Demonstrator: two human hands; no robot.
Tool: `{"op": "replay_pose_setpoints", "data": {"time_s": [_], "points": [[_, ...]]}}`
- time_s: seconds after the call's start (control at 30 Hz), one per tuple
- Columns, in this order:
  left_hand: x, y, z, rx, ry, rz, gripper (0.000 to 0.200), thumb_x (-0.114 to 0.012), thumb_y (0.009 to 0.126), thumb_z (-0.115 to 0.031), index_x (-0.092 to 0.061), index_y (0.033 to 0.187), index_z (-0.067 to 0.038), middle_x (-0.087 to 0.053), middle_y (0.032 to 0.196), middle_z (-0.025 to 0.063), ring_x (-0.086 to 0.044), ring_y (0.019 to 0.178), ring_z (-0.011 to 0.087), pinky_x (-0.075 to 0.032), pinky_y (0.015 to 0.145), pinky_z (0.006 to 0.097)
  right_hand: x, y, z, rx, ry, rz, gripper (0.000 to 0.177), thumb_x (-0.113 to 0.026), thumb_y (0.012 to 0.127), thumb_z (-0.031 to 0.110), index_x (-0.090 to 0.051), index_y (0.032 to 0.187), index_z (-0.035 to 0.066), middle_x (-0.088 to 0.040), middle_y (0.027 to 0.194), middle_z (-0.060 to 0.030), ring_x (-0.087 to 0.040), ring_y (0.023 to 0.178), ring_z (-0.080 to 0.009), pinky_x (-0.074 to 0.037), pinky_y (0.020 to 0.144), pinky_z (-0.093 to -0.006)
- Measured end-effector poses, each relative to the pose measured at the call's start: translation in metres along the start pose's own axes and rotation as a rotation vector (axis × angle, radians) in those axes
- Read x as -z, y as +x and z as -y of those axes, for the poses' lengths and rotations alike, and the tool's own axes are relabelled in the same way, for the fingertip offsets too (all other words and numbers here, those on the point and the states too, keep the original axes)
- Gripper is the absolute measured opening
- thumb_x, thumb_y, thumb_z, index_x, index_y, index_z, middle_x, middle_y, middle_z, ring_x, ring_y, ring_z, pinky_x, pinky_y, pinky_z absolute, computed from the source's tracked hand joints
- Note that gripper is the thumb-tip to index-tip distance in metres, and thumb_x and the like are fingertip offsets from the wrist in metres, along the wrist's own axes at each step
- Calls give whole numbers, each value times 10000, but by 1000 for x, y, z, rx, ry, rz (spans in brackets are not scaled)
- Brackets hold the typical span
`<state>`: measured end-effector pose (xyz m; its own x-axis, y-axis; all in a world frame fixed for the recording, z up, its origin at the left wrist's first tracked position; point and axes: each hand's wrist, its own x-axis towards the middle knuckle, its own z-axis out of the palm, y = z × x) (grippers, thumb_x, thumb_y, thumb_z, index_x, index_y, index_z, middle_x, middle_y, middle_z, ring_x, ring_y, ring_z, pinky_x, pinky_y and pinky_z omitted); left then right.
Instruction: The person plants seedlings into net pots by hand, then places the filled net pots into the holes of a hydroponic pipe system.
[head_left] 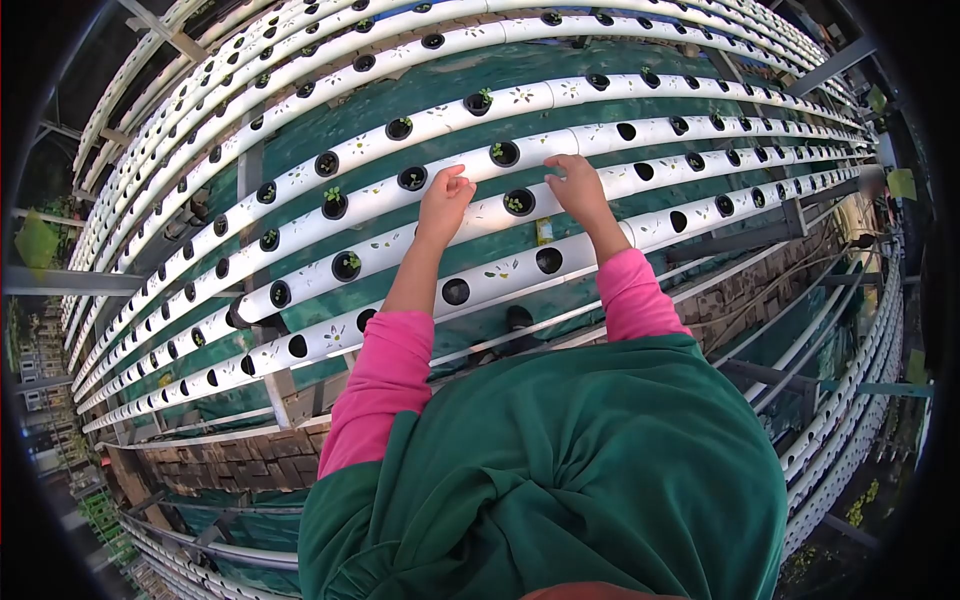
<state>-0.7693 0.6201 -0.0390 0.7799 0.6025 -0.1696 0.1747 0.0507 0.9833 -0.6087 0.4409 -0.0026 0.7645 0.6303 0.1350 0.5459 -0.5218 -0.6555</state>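
Both my hands are raised over rows of white pipes with round holes. My left hand [447, 203] is above a white pipe [482, 218], its fingers curled with thumb and fingertips close together; whether something small is between them is too small to tell. My right hand [577, 187] has thumb and index finger bent toward each other, and anything held there cannot be made out. Between the hands sit a black cup with a seedling [519, 202] and, farther up, another potted seedling [504, 153]. A black cup [412, 178] is just left of my left hand.
More white pipes [380, 268] with cups, open holes and small loose leaf bits curve across the view. Green sheeting [350, 112] lies beneath them. A yellow tag [544, 231] is near my right wrist. Metal beams [75, 282] cross at the left, and a brick strip runs below.
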Motion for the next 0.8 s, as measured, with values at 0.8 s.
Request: {"op": "replay_pose_setpoints", "data": {"time_s": [0.8], "points": [[-40, 50, -48, -174, 152, -6, 486, -662, 819, -83, -515, 1279, -27, -612, 1115, 95, -595, 981, 160, -494, 843, 308, -2, 105, 22, 44, 288, 497, 573, -753, 680, 255, -600, 1158, -21, -673, 917, -147, -653, 836, -252, -503, 768, -329]]}}
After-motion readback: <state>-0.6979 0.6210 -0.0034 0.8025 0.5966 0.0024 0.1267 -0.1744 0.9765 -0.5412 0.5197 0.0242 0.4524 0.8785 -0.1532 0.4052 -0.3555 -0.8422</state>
